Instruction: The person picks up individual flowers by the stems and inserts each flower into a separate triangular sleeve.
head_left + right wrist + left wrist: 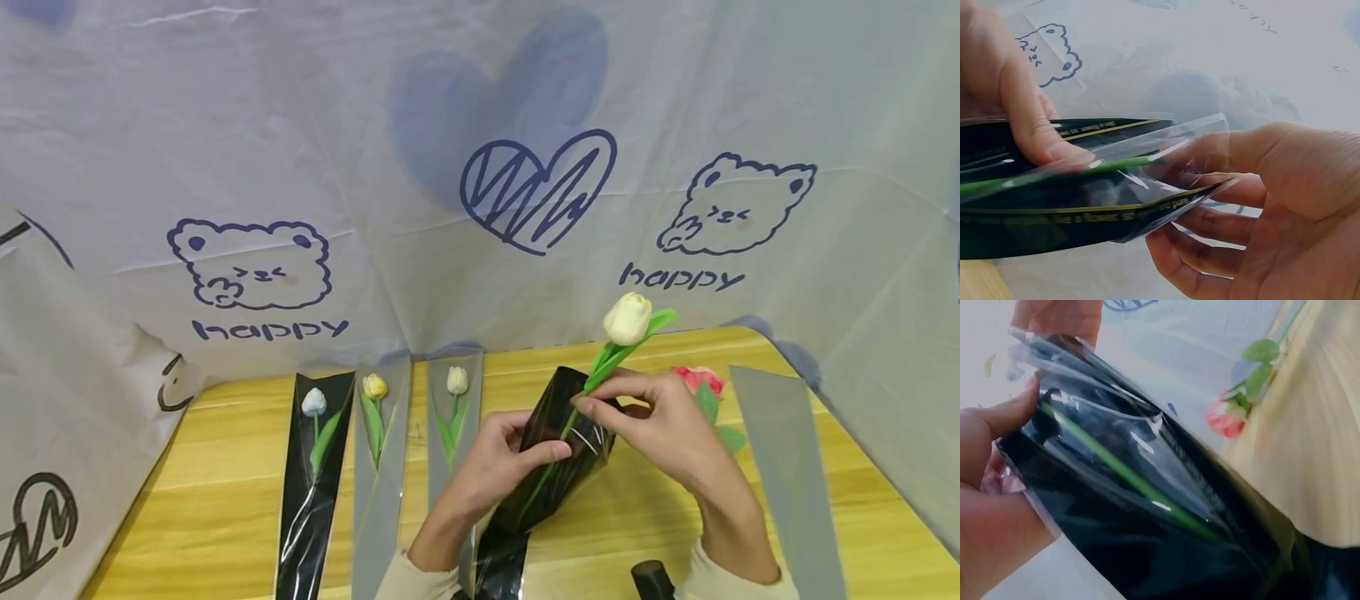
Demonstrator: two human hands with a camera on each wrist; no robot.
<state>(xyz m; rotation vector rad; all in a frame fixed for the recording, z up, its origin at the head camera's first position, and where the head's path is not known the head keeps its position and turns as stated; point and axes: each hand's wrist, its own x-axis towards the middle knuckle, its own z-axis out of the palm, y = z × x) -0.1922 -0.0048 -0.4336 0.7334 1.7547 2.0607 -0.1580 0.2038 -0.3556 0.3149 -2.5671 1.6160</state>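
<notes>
In the head view, a cream artificial tulip (627, 320) with green leaves stands tilted above the mouth of a black flower sleeve (545, 492) with a clear front. Its green stem (1124, 467) runs down inside that sleeve. My left hand (487, 467) grips the sleeve near its upper part, thumb across the clear front. Just below the leaves, my right hand (671, 429) pinches the stem at the sleeve's mouth. From the right wrist, the clear film (1210, 137) overlaps the right fingertips, and gold lettering lines the sleeve's edge.
To the left lie a black sleeve (303, 508) with a blue tulip, a grey sleeve (375, 517) with a yellow one and another grey sleeve (438, 442) with a white one. At right are a pink rose (701, 381) and a flat grey sleeve (787, 475). A dark cylinder (651, 579) sits in front.
</notes>
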